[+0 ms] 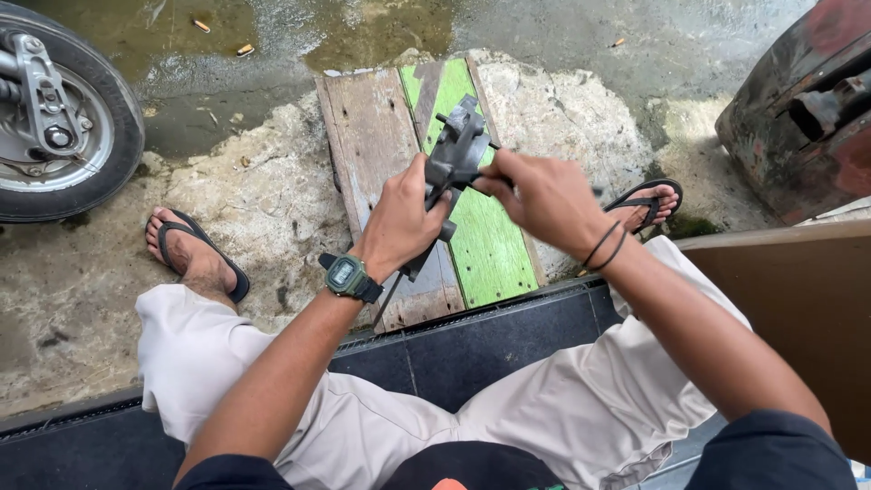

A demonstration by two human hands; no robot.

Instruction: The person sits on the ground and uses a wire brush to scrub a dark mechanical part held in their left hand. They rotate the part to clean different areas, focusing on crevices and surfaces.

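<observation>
Dull grey cast-metal bracket [456,156], lumpy, long axis tilted up-right over weathered plank [367,127]. Gripped by left hand [401,222]; right hand [537,195] pinching its thin rod.

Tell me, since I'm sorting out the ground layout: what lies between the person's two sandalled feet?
In the head view, a worn wooden board with a green plank lies on the rough concrete between the left foot and right foot.
</observation>
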